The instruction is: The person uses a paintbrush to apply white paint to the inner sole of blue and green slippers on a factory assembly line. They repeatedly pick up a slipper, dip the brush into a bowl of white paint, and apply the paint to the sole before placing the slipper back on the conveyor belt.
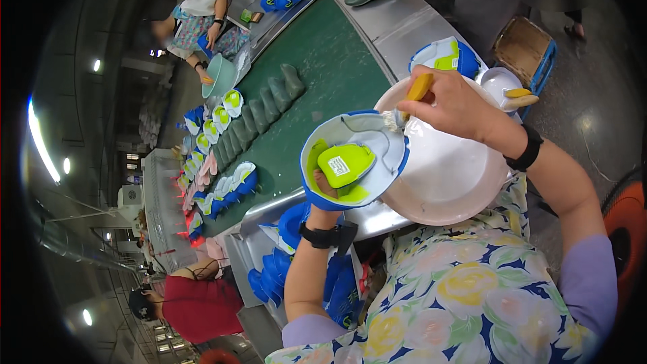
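My left hand [325, 186] grips a shoe upper [377, 185], blue outside, pale grey-white inside, with a lime-green tongue bearing a white label. The upper is tilted so its inside faces up. Closed around the yellow handle of a brush [419, 87] is my right hand [445, 104]. The brush's pale bristles touch or nearly touch the upper's right rim. Below both hands sits a wide whitish basin [438, 195], its inner wall wet-looking; the upper overlaps its left edge.
A green conveyor belt [323, 47] carries grey shoe forms [259, 114] and more uppers [232, 182]. Blue uppers [273, 273] fill a metal tray at my left. Beyond the basin are another upper [445, 57], a small white bowl [500, 87] and a crate [526, 47]. Co-workers [195, 307] stand across and left.
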Demonstrator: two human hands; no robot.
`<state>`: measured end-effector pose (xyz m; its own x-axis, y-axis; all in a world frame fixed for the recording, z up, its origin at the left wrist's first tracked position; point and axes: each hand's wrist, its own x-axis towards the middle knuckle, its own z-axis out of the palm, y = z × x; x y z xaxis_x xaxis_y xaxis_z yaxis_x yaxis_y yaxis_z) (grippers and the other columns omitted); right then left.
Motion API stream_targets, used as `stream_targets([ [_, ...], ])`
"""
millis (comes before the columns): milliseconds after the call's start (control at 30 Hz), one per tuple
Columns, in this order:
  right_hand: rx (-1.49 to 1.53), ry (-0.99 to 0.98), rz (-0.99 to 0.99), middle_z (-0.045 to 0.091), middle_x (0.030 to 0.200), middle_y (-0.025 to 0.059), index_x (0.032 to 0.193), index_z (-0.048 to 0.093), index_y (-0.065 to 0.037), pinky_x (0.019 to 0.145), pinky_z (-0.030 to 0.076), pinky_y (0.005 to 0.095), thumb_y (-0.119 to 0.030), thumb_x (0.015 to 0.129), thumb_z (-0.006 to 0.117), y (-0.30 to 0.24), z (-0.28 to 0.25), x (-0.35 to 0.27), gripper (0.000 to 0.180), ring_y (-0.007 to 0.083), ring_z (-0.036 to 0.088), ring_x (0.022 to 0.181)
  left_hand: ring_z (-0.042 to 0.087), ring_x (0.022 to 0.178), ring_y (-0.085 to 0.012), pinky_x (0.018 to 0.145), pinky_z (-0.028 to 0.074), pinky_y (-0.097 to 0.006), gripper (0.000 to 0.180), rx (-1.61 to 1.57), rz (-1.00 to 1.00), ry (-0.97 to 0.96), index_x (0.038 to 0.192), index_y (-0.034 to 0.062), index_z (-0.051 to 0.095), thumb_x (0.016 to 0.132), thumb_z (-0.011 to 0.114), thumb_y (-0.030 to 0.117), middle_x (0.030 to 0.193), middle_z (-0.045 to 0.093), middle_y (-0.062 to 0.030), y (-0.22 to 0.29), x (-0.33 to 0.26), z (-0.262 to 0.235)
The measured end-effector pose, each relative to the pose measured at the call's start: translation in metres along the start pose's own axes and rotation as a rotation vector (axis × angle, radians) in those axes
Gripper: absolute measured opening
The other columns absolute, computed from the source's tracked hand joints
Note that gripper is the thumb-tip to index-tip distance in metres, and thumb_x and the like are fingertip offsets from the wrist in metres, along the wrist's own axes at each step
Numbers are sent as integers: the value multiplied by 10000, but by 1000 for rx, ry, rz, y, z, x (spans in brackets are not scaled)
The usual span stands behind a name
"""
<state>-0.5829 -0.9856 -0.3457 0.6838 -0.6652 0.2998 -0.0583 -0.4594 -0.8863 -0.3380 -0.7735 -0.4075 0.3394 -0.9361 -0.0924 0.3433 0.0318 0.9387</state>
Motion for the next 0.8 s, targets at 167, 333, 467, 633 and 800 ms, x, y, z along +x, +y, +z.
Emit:
stream_targets([
  [167,123,84,242,680,702,142,849,659,66,588,512,303,-280,850,702,12,18,-18,349,194,669,623,600,1181,-301,1034,482,-437,464,-6,219,151,1390,55,474,977,536,257,1316,581,-163,-30,18,2],
  [333,283,34,394,665,713,103,868,659,63,555,500,243,-270,875,703,14,28,-29,337,138,649,606,615,1132,-236,1004,498,-370,403,473,629,197,1345,26,528,947,577,72,1243,612,-152,-16,25,41],
  [467,383,-9,441,669,728,106,861,662,57,552,498,235,-279,880,697,5,34,-37,339,133,646,603,610,1128,-241,978,507,-366,420,1093,1037,264,1310,14,566,897,634,50,1203,632,-134,-3,37,41],
  [633,586,-18,332,672,791,93,917,629,21,589,505,230,-194,869,726,-6,26,-36,240,133,651,637,632,1081,-278,953,512,-369,446,1063,638,215,1320,1,552,888,649,56,1212,638,-148,18,41,32],
  [800,287,113,-107,679,821,71,956,628,-29,650,501,239,-184,869,742,10,11,-22,212,118,644,707,671,1019,-261,815,574,-388,416,124,-326,143,1296,72,555,973,563,334,1183,657,-130,35,30,-23],
])
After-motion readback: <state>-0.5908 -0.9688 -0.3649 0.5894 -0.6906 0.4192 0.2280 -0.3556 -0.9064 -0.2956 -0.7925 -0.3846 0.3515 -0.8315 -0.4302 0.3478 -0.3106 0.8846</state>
